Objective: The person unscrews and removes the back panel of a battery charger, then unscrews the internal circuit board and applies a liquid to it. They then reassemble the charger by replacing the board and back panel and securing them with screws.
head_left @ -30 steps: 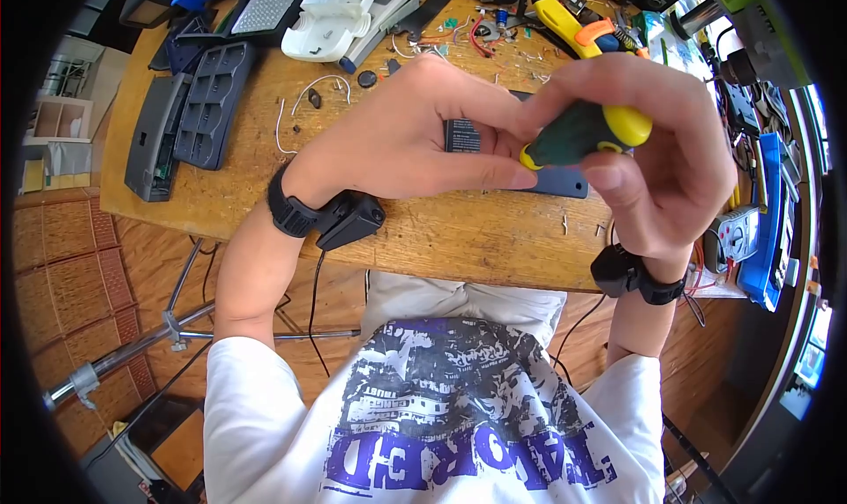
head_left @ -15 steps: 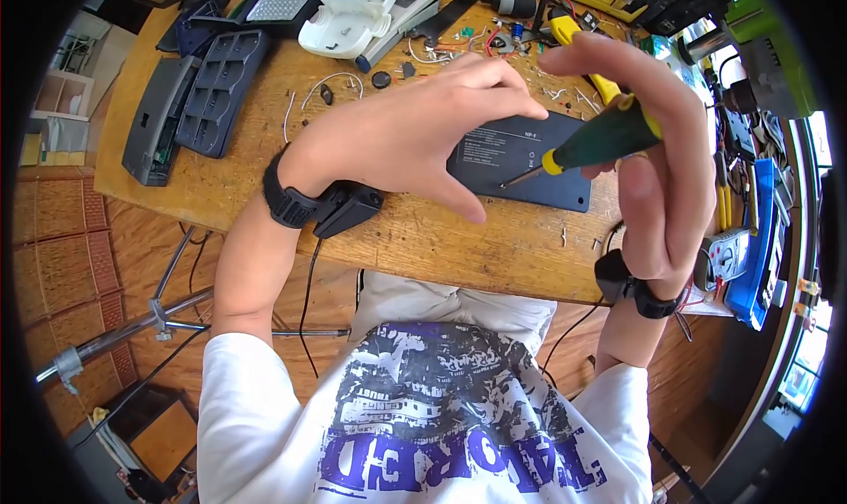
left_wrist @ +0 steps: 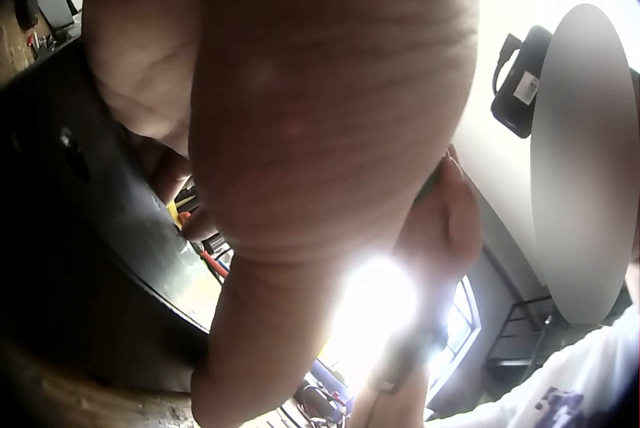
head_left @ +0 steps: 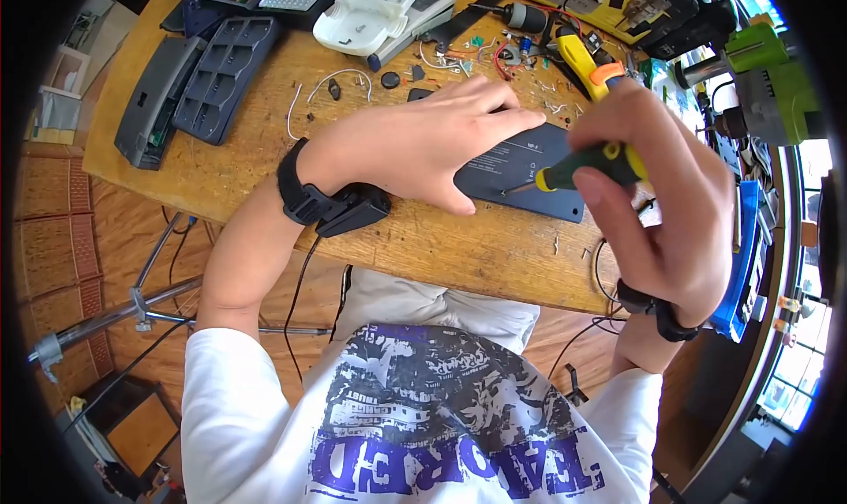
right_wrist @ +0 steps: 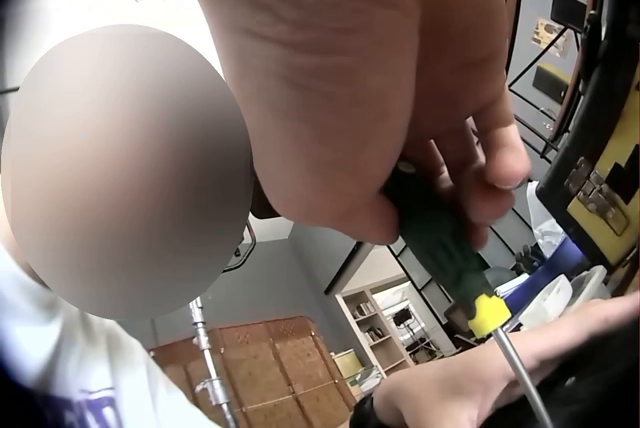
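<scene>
A dark flat plastic panel (head_left: 551, 191) with small printed text and "NP-F" on it lies near the front edge of the wooden table. My left hand (head_left: 441, 138) is spread over its left part, index finger stretched across the top and thumb at the near edge. In my right hand (head_left: 675, 182) is a screwdriver (head_left: 573, 167) with a dark green and yellow handle, held between thumb and fingers. It slants down to the left, its metal tip at a screw spot near the panel's front edge. The right wrist view shows the screwdriver shaft (right_wrist: 520, 378) pointing downward.
Dark plastic housings (head_left: 225, 80) lie at the left, with a white open case (head_left: 366, 14) behind. Wire scraps and small parts litter the table beyond the panel. A yellow-handled tool (head_left: 578, 63) and a green drill (head_left: 763, 89) are at the right.
My left fingers, earlier at the screwdriver's tip end, have drawn back left and spread over the panel. My right fingers, loosely spread around the handle half a second ago, have closed in on it.
</scene>
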Available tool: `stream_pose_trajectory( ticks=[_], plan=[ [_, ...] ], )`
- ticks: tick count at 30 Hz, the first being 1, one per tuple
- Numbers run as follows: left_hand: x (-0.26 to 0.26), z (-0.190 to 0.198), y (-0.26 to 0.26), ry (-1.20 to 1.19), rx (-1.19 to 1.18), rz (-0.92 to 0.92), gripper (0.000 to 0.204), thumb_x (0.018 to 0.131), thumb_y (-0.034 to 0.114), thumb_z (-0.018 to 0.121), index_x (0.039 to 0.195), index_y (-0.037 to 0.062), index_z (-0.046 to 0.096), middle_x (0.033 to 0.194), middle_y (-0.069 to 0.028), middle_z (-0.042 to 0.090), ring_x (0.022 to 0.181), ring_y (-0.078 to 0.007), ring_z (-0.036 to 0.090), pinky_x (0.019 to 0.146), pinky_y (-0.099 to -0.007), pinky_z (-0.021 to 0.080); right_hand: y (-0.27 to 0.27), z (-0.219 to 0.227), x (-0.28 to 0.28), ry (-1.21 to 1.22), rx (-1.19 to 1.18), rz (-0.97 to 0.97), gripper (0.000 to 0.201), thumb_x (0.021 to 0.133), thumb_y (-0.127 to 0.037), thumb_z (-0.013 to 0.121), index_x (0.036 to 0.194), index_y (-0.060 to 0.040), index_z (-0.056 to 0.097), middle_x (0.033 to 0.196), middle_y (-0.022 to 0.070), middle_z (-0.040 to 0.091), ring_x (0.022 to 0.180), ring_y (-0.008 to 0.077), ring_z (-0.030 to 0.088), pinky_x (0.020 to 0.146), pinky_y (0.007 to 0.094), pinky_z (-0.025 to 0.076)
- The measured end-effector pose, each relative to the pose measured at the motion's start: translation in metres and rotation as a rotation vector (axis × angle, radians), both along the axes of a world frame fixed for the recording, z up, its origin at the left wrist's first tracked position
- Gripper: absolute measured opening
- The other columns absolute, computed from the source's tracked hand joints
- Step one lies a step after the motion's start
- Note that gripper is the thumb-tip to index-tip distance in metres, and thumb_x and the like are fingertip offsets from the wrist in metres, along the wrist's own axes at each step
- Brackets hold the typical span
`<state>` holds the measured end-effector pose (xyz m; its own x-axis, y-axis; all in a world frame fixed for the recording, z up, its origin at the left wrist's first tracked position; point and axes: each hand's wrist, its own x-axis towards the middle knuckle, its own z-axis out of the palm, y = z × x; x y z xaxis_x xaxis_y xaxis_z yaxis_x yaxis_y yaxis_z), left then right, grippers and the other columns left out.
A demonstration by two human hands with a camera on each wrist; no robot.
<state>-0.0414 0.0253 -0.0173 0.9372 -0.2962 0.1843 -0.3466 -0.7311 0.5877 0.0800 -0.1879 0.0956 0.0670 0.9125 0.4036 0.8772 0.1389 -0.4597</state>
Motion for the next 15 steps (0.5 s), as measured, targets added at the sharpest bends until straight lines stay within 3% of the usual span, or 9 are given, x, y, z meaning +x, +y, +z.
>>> stream_pose_trajectory(
  ticks=[1,5,9,12,14,15],
  plan=[
    [0.000,0.003,0.000,0.049,-0.013,-0.005,0.100,0.072,0.015,0.092,0.158,-0.0027,0.044,0.152,-0.0220,0.048,0.146,-0.0431,0.043,0.125,-0.0477,0.037,-0.001,0.005,0.003,-0.175,-0.010,-0.001,0.030,0.087,-0.016,0.088,0.099,0.0028,0.068,0.083,0.0101,0.068,0.063,0.0188,0.062,0.058,0.0301,0.047],
    [0.001,0.001,-0.001,0.072,-0.021,-0.005,0.099,0.073,0.016,0.091,0.158,-0.0020,0.044,0.155,-0.0231,0.046,0.148,-0.0451,0.041,0.125,-0.0489,0.036,-0.001,0.013,-0.006,-0.386,-0.061,-0.078,0.038,0.078,-0.022,0.096,0.094,0.0007,0.070,0.081,0.0116,0.067,0.062,0.0198,0.062,0.055,0.0301,0.045],
    [0.000,-0.004,0.001,0.006,0.012,0.000,0.101,0.073,0.014,0.091,0.160,-0.0013,0.042,0.153,-0.0228,0.047,0.148,-0.0446,0.042,0.124,-0.0488,0.038,0.009,0.006,-0.008,-0.315,0.031,-0.054,0.039,0.076,-0.020,0.096,0.096,0.0008,0.071,0.089,0.0134,0.068,0.064,0.0208,0.061,0.057,0.0307,0.047],
    [-0.002,-0.005,0.001,-0.032,-0.011,-0.013,0.104,0.073,0.014,0.091,0.162,-0.0022,0.041,0.152,-0.0232,0.048,0.146,-0.0435,0.044,0.123,-0.0480,0.040,0.009,0.009,-0.007,-0.427,-0.083,0.044,0.039,0.075,-0.017,0.095,0.100,0.0016,0.071,0.100,0.0144,0.068,0.067,0.0220,0.060,0.060,0.0311,0.049],
    [0.000,-0.003,0.000,0.039,0.010,-0.017,0.106,0.072,0.014,0.092,0.163,-0.0046,0.039,0.153,-0.0240,0.049,0.145,-0.0441,0.046,0.123,-0.0479,0.040,0.009,0.009,-0.009,-0.001,0.017,-0.002,0.033,0.078,-0.009,0.090,0.102,0.0006,0.071,0.105,0.0129,0.066,0.068,0.0227,0.060,0.063,0.0314,0.050],
    [0.000,-0.003,0.000,0.042,0.002,-0.011,0.106,0.072,0.014,0.092,0.163,-0.0046,0.039,0.153,-0.0240,0.049,0.145,-0.0441,0.046,0.123,-0.0479,0.040,0.006,0.007,-0.008,0.031,0.007,-0.033,0.026,0.082,-0.005,0.087,0.100,0.0009,0.069,0.099,0.0111,0.066,0.069,0.0222,0.060,0.064,0.0316,0.050]
  ],
)
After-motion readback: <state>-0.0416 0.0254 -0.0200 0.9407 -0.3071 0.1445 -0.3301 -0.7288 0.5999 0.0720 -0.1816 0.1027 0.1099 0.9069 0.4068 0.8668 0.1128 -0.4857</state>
